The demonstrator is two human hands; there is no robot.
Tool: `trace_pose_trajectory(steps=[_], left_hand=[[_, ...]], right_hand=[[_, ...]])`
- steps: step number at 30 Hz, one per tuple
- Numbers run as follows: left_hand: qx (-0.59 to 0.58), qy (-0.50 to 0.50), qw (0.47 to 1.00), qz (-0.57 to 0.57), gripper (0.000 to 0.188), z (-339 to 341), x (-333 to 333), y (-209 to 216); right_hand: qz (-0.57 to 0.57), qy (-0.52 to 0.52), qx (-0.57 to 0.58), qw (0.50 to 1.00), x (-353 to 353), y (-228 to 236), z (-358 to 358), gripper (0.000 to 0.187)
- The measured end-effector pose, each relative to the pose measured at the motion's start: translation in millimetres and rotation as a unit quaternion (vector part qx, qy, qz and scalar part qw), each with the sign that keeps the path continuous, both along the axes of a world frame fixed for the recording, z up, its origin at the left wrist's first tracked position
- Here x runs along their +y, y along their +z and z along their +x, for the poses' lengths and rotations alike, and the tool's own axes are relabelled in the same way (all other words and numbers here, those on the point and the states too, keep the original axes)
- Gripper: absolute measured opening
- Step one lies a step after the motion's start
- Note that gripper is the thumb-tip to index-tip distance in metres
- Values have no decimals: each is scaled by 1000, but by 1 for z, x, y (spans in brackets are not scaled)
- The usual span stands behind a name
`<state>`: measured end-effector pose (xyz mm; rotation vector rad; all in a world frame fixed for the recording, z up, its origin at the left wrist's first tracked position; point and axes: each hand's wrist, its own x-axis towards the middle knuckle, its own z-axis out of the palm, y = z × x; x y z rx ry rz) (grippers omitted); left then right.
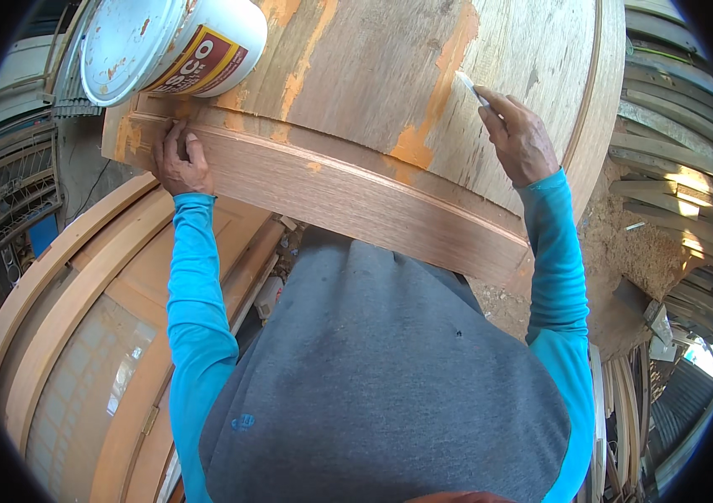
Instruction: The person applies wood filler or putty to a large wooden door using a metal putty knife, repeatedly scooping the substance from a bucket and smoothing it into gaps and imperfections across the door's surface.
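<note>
Plainly, the right hand [517, 136] pinches a slim tool [469, 85]; the left hand [182, 163] curls on orange-smeared grained wood [377, 92], grip unclear.

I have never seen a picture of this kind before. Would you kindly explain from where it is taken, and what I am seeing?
There is no robot here. A fisheye camera on a person's head looks down, so straight edges bend near the rim. The blue sleeves are on the person's own arms. In front lies a wooden panel with orange patches; a white bucket sits on it. The left hand touches the panel's near edge. The right hand holds a thin, pale tool.
</note>
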<state>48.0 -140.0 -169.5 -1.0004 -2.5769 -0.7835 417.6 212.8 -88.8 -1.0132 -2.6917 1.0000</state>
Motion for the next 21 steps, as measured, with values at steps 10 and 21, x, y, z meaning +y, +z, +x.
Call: trace_pose_trajectory(steps=[10, 21], left_hand=[[-5, -18, 1000, -3, 37, -4, -5, -3], [32, -102, 993, -43, 46, -2, -12, 3]], right_hand=[[-137, -184, -34, 973, -43, 14, 25, 38], [4, -374, 71, 925, -202, 8, 59, 46]])
